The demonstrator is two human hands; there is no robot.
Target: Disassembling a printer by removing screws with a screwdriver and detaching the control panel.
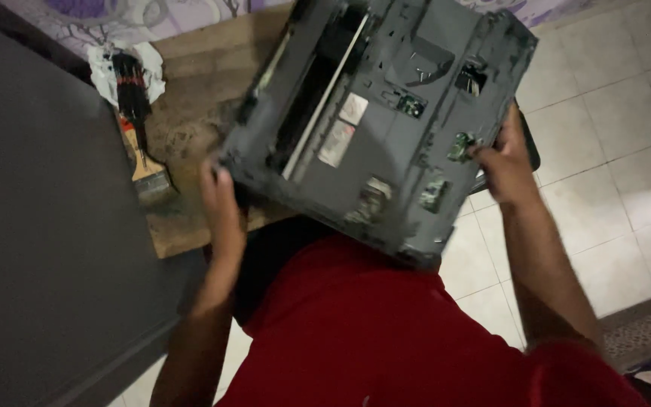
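A: Going left to right, what lies where?

B: A wooden-handled paintbrush [147, 169] rests on the brown wooden counter [190, 113], near a crumpled white rag [107, 71]. The left hand [221, 207] has its grip clenched on the lower-left edge of the stripped grey plastic printer chassis [386, 120].

A: And the chassis itself?

B: Tilted, held off the counter between both hands above the red shirt [386, 339], its long axis running lower-left to upper-right. 2 pale rectangular labels [344, 128] sit near its middle. The right hand [508, 162] clasps the right edge beside a small green circuit board [461, 147].
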